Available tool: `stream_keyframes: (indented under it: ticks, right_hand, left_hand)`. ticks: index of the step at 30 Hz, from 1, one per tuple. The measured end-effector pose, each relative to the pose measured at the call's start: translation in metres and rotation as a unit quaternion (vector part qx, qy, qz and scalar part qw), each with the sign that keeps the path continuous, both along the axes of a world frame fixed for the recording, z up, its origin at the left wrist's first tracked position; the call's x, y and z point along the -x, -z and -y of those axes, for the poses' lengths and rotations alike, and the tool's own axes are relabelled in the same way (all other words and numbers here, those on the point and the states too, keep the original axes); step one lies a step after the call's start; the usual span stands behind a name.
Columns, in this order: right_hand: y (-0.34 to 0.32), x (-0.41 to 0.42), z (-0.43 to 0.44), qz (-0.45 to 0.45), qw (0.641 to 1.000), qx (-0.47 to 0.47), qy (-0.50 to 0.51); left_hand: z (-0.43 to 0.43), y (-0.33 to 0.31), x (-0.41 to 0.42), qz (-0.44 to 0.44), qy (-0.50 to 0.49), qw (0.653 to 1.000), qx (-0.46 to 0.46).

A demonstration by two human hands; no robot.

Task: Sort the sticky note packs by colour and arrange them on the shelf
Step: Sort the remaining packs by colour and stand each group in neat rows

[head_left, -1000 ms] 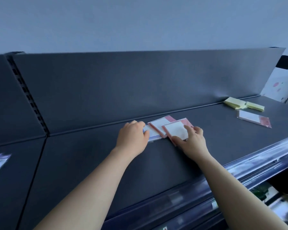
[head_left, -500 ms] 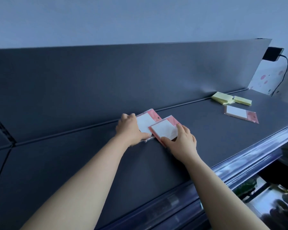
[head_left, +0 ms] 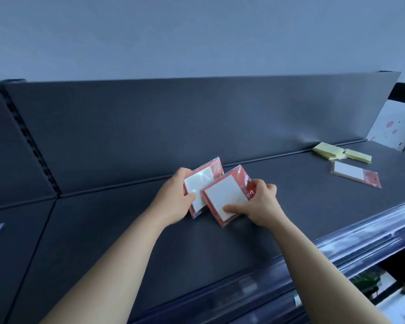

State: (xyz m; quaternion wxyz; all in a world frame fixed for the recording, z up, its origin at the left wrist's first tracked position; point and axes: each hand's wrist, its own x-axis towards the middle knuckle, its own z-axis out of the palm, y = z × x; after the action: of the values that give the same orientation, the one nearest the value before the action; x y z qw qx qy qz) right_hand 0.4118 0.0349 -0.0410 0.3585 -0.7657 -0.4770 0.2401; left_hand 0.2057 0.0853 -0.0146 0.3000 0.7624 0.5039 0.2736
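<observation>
Pink packs (head_left: 222, 199) gripped, yellow pads (head_left: 329, 150), flat pack (head_left: 353, 174) well apart

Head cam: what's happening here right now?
A person is sorting sticky notes on a dark shelf. The left hand grips one red sticky note pack by its left edge. The right hand holds a second red pack, which overlaps the first's lower right corner. Both look tilted up off the shelf. Farther right, two yellow pads lie by the back panel, with a third red pack flat in front of them, not yet grouped with the others.
</observation>
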Motion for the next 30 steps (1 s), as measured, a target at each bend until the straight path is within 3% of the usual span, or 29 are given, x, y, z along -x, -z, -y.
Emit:
stream_keyframes:
  ticks: [5, 11, 17, 30]
  right_hand:
    - [-0.015, 0.048, 0.001, -0.084, 0.991, -0.08, -0.068]
    - [-0.024, 0.122, -0.001, -0.17, 0.966, -0.122, -0.154]
    - [-0.036, 0.212, -0.004, -0.201, 0.945, -0.148, -0.214]
    - [-0.052, 0.438, 0.017, -0.272, 0.912, -0.127, -0.28]
  left_hand:
    - [0.02, 0.001, 0.051, 0.035, -0.103, 0.994, -0.026]
    - [0.053, 0.006, 0.129, 0.079, -0.256, 0.962, -0.046]
    - [0.089, 0.008, 0.226, 0.091, -0.349, 0.929, -0.085]
    - [0.169, -0.002, 0.45, 0.119, -0.428, 0.886, -0.134]
